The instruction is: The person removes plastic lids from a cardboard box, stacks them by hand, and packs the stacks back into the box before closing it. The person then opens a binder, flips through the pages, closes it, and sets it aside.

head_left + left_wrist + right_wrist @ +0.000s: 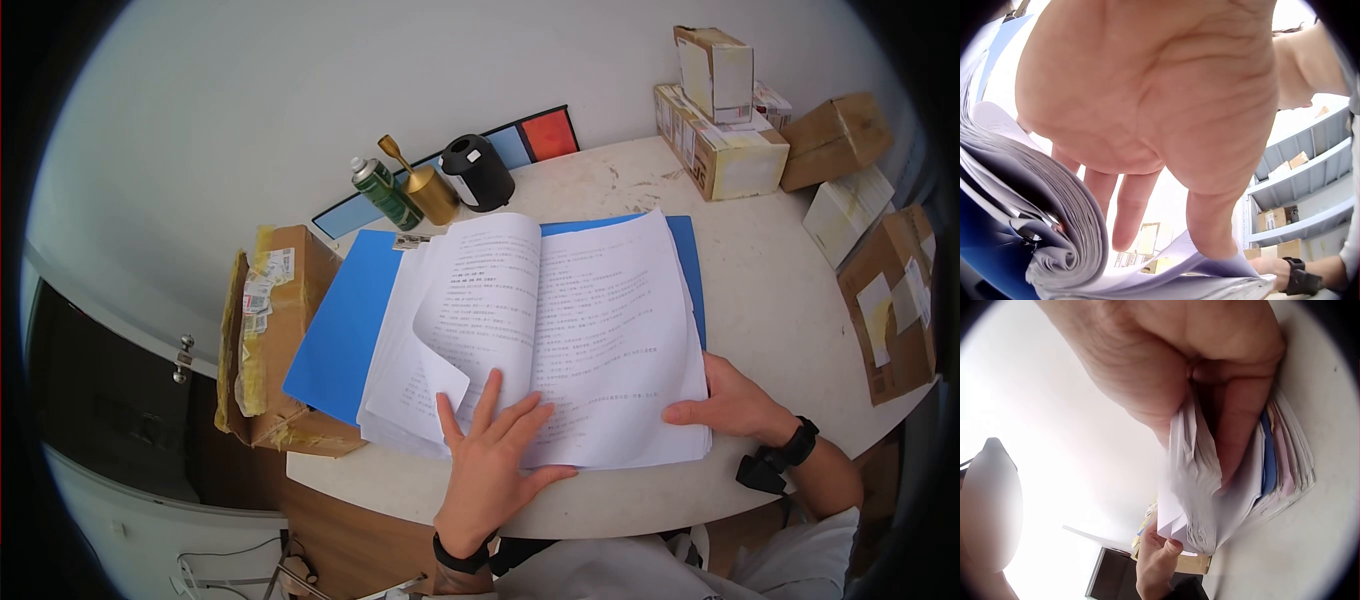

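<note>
Head view, papers (620,340): lying open over the blue folder (340,325) on the table (600,510).
Left hand (488,455): we see its fingers spread over the pages, likely keeping curling sheets down.
Right hand (738,400): grips the pages' right edge, thumb above, fingers beneath, seemingly to steady them.
Hands: apart, we judge, for support at two places.

On the blue folder (338,335) lies a thick stack of white printed paper (610,350), opened like a book, its left-hand sheets curling over in a rounded roll with one corner folded up, its right-hand sheets lying flatter, dense lines of small dark text across both sides.
</note>
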